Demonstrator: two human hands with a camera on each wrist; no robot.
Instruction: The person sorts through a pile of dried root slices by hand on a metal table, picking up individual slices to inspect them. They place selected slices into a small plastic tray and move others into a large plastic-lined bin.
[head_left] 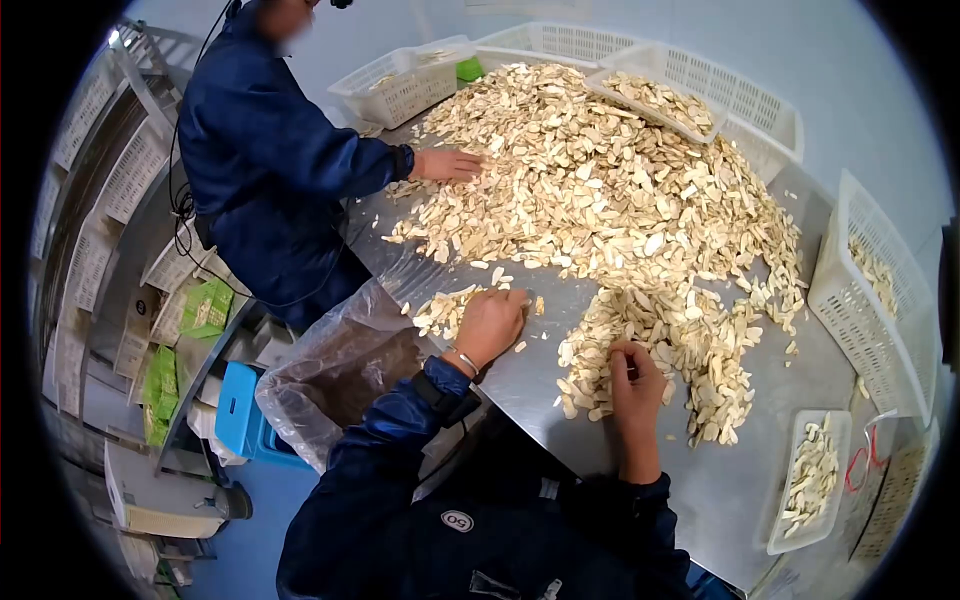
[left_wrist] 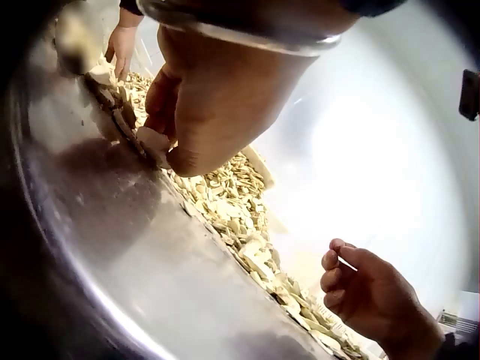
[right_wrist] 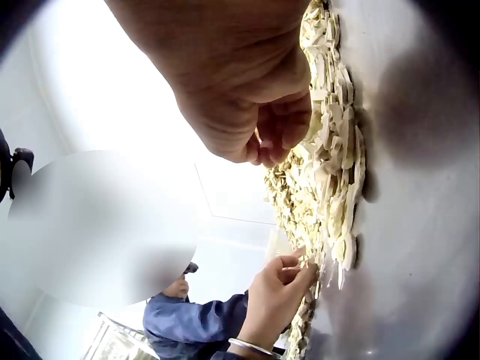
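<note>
A large heap of pale, flat dried slices (head_left: 600,190) covers much of a metal table (head_left: 530,390). My left hand (head_left: 492,322) is low over the near edge, beside a small pile of slices (head_left: 440,312). In the left wrist view, its thumb and fingers pinch a pale slice (left_wrist: 154,142). My right hand (head_left: 637,388) hovers at the near spur of the heap (head_left: 710,370), fingers curled and thumb tip against them. No slice shows in its fingers in the left wrist view (left_wrist: 367,289).
Another person (head_left: 270,150) stands at the left, one hand (head_left: 447,165) on the heap. White baskets (head_left: 400,85) line the back; another basket (head_left: 850,290) and a tray of slices (head_left: 790,535) stand right. A plastic-lined bin (head_left: 330,350) sits below the left edge.
</note>
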